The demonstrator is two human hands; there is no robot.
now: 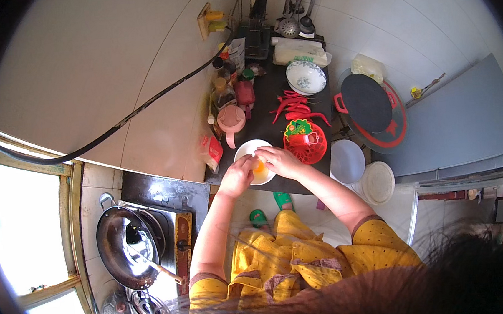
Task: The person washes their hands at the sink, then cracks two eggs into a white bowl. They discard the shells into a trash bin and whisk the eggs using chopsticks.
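Over a white bowl (245,149) at the counter's near edge, my two hands meet at the fingertips. My left hand (237,178) and my right hand (282,161) pinch a pale eggshell (258,160) between them, mostly covered by the fingers. Below it, an orange egg yolk (260,172) shows inside the bowl with some clear egg white. Just right of the bowl stands a red plastic basket (308,157) with a green and yellow tag and a small item in it. Several red chili peppers (296,105) lie behind the basket.
A pink lidded cup (231,118), a red packet (211,152) and sauce bottles (223,92) line the left side. A patterned bowl (306,78) stands farther back. The wok (128,248) with a ladle is on the stove at left. White buckets (347,162) stand beyond the counter's right edge.
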